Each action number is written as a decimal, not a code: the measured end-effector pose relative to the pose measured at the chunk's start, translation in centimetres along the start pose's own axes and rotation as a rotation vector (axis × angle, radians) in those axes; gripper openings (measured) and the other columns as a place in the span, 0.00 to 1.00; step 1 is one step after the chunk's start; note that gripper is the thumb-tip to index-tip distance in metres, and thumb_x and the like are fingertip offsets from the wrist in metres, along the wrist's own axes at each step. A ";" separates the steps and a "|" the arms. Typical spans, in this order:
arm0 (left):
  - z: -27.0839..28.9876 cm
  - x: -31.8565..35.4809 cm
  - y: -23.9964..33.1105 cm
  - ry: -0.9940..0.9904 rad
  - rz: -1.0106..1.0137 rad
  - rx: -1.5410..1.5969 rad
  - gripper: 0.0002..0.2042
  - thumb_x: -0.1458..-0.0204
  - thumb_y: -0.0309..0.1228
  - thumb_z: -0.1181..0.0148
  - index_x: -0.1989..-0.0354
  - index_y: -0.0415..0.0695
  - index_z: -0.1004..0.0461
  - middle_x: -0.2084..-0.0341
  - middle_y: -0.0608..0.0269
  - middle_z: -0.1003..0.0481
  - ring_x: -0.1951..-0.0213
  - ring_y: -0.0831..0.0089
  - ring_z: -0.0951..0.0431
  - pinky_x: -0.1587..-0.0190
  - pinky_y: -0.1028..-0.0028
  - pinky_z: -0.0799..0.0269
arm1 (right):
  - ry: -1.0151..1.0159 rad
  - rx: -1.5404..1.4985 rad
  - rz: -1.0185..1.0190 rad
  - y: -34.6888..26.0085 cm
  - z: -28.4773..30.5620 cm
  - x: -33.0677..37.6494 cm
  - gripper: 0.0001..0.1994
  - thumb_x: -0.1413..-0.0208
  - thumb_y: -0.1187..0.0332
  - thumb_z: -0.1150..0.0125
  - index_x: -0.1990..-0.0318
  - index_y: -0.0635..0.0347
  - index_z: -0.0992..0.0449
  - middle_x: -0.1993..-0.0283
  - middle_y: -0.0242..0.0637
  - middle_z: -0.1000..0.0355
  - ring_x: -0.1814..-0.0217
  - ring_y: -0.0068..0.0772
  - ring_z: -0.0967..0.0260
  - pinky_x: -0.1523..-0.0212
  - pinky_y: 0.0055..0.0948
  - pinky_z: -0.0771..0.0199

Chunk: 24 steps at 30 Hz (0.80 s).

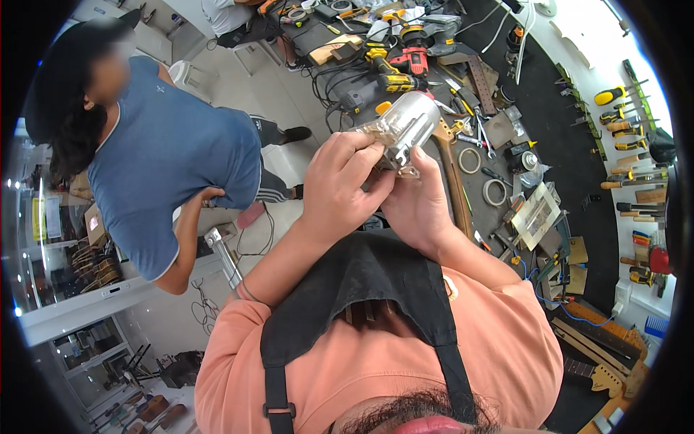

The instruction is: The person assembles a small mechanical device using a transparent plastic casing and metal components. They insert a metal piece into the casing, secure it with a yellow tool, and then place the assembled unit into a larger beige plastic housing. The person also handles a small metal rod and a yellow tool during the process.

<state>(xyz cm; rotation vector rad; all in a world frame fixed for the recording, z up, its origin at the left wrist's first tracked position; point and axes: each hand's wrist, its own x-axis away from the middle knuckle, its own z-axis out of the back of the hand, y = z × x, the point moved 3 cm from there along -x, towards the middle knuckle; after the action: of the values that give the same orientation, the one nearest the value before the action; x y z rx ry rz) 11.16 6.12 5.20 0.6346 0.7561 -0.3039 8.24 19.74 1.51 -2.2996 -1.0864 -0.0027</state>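
Above the bench's near edge, both my hands hold a silver metal cylindrical tool body, tilted with its rounded end away from me. Clear plastic-looking parts show along its near left side. My left hand wraps its fingers round the left and near end. The right hand grips from the right, its thumb pressed against the metal and its other fingers mostly hidden. Just right of the tool body lies a guitar neck with its headstock toward the far side.
Cordless drills, a red power tool, tape rolls and loose hand tools crowd the bench. Screwdrivers hang on the right wall. A person in a blue shirt stands close on my left; another is farther back.
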 end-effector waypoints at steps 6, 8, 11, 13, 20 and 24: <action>1.6 0.4 -0.2 0.028 -0.005 -0.046 0.21 0.59 0.26 0.23 0.54 0.42 0.23 0.57 0.57 0.23 0.59 0.54 0.21 0.59 0.59 0.25 | 0.043 -0.199 -0.078 0.3 -0.5 -1.0 0.40 0.34 0.33 0.50 0.26 0.55 0.33 0.27 0.38 0.33 0.24 0.40 0.39 0.23 0.46 0.45; 2.2 0.6 -0.4 0.061 0.008 -0.035 0.22 0.59 0.26 0.23 0.53 0.42 0.23 0.58 0.58 0.23 0.59 0.54 0.21 0.59 0.59 0.25 | -0.004 -0.234 -0.072 -0.3 -1.3 -1.3 0.40 0.34 0.32 0.52 0.27 0.54 0.32 0.27 0.37 0.32 0.24 0.40 0.39 0.23 0.46 0.45; 3.0 0.6 -0.4 0.069 0.041 -0.030 0.22 0.59 0.26 0.23 0.53 0.42 0.22 0.58 0.58 0.23 0.60 0.55 0.21 0.60 0.59 0.26 | -0.055 -0.285 -0.066 -0.8 -1.9 -1.6 0.41 0.35 0.30 0.53 0.28 0.54 0.31 0.26 0.37 0.33 0.24 0.40 0.39 0.22 0.45 0.46; 3.4 0.3 -0.3 0.065 0.065 -0.038 0.22 0.58 0.26 0.22 0.52 0.42 0.22 0.59 0.58 0.23 0.61 0.54 0.22 0.60 0.59 0.26 | -0.087 -0.333 -0.068 -0.8 -2.1 -1.6 0.42 0.35 0.31 0.53 0.28 0.55 0.31 0.26 0.39 0.33 0.25 0.41 0.38 0.21 0.45 0.46; 2.8 0.3 0.5 0.084 0.029 -0.044 0.25 0.59 0.26 0.19 0.49 0.44 0.19 0.60 0.59 0.23 0.62 0.59 0.21 0.62 0.64 0.27 | -0.024 -0.371 -0.086 -0.7 -1.6 -0.5 0.40 0.34 0.32 0.53 0.30 0.56 0.30 0.30 0.41 0.30 0.27 0.42 0.35 0.22 0.47 0.42; 1.5 -0.8 1.8 0.042 -0.025 -0.074 0.25 0.58 0.31 0.19 0.49 0.46 0.18 0.59 0.65 0.22 0.60 0.62 0.24 0.54 0.61 0.33 | -0.077 -0.391 -0.092 -0.5 -1.2 0.7 0.34 0.30 0.37 0.54 0.32 0.53 0.28 0.31 0.36 0.28 0.28 0.38 0.33 0.24 0.45 0.39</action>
<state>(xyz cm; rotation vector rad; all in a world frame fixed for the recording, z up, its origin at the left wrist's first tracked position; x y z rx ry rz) 12.26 6.58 7.30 0.5631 0.8127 -0.2848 8.60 19.84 2.93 -2.6070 -1.3264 -0.1788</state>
